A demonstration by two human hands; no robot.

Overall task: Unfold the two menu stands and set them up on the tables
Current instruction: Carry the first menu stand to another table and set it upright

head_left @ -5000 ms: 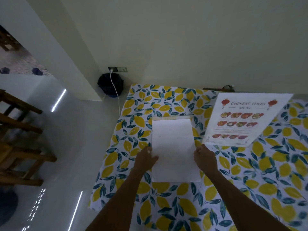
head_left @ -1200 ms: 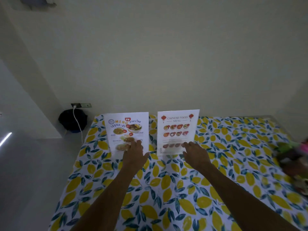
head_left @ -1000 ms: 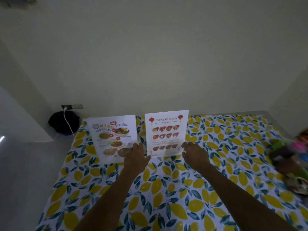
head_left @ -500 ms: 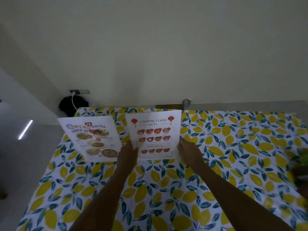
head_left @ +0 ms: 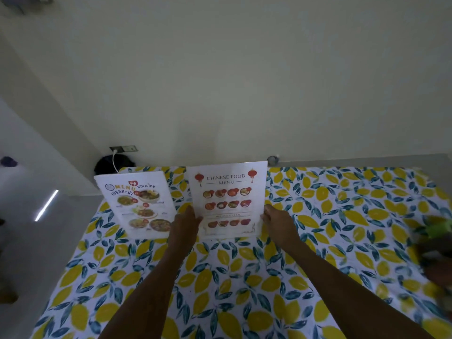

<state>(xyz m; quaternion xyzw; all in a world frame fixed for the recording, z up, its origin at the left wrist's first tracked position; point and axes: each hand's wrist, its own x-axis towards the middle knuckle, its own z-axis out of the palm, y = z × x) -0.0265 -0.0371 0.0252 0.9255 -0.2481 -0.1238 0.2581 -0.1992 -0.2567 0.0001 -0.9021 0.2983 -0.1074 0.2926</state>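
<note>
Both hands, left hand (head_left: pixel 186 222) and right hand (head_left: pixel 275 220), now grip the upright Chinese food menu stand (head_left: pixel 227 199), leaving the Thai menu stand (head_left: pixel 137 204) standing free.

Both hands grip Chinese menu stand (head_left: pixel 226 199) edges (Thai stand (head_left: pixel 138 204) beside).

We saw a bench (head_left: pixel 342 216) covered by a cloth (head_left: pixel 232 277) printed with yellow lemons and dark blue-green leaves on white, reaching back to the pale wall. Two menu stands stood upright on it, side by side near the far edge: the Thai menu stand (head_left: pixel 139 204) to the left, turned slightly, and the Chinese food menu stand (head_left: pixel 227 199) just beside it. At the right edge lay some blurred green and dark things (head_left: pixel 437 241) we could not identify.
</note>
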